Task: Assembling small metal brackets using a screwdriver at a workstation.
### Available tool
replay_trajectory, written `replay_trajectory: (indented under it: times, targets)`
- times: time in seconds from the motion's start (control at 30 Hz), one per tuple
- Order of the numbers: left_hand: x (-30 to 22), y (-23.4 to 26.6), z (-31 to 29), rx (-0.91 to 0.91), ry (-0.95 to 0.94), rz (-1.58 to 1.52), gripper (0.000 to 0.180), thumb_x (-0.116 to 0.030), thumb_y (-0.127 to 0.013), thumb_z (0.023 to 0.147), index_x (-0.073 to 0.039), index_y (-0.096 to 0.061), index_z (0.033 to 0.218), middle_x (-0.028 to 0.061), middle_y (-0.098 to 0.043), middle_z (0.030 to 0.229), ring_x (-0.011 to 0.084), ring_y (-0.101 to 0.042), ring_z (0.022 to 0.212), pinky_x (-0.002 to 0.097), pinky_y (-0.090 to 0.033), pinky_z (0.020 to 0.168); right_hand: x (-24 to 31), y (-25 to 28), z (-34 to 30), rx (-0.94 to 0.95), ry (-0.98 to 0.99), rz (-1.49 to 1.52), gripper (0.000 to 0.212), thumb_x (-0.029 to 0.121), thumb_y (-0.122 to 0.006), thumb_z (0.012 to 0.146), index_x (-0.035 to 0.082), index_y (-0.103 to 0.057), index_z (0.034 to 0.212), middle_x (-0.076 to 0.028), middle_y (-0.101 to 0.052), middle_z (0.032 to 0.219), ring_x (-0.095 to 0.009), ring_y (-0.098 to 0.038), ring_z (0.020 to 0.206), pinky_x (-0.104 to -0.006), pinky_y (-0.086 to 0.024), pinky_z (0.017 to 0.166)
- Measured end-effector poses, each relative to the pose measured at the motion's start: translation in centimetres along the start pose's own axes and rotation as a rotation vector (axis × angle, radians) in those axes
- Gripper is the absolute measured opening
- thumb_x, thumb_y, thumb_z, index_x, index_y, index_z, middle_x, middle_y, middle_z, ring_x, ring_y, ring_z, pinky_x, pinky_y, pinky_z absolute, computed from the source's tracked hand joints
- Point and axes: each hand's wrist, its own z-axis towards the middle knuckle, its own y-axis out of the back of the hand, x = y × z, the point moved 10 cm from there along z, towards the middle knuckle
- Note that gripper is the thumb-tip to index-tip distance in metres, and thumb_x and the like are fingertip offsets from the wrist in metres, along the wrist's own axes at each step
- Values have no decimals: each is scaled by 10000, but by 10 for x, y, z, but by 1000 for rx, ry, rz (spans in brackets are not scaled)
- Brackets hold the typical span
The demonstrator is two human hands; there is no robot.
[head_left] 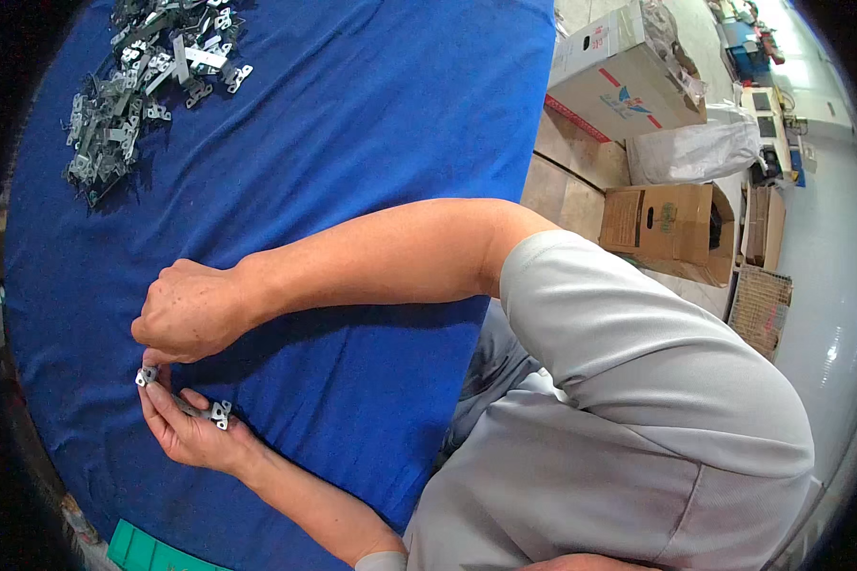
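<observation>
My left hand (189, 440), the lower one, is closed round a narrow metal bracket (221, 414) with a holed, shaped plate at its end. A second holed metal end (147, 375) shows at the fingertips; whether both ends belong to one piece is partly hidden by the fingers. Just above, my right hand (192, 309) is curled, knuckles up, its fingertips close to that second end. What it grips, if anything, is hidden beneath the hand. A heap of similar metal brackets (114, 133) lies on the blue cloth (371, 114) at the upper left.
A green plastic tray (152, 550) stands at the lower left edge. Off the table at right are a white carton (605, 81), a white sack (695, 147), an open brown box (662, 224) and a woven crate (760, 312) on the floor.
</observation>
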Motion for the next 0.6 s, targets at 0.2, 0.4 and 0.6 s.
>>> replay_trajectory:
  times: [0.2,0.4,0.6]
  targets:
    - [-11,-11,-4,-22,-41,28,312,-155,-595,1001,96,-602,1187,221,-691,1138,89,-614,708,171,-372,485,-2,11,-1,-146,66,71,341,328,-638,899,5,-637,790,-176,-671,682,-392,-679,669,-490,-531,584]
    - [-13,-6,-5,-34,-41,13,311,-154,-589,1004,97,-600,1186,231,-688,1139,67,-598,680,158,-351,466,1,6,0,-47,8,11,331,318,-645,891,1,-632,798,-174,-676,702,-387,-681,689,-482,-529,580]
    - [-6,-4,-4,-9,3,-3,301,-145,-596,998,74,-603,1205,218,-687,1139,51,-569,666,166,-355,487,2,12,-3,-104,43,72,344,328,-639,899,2,-633,793,-173,-675,696,-385,-677,674,-479,-529,576]
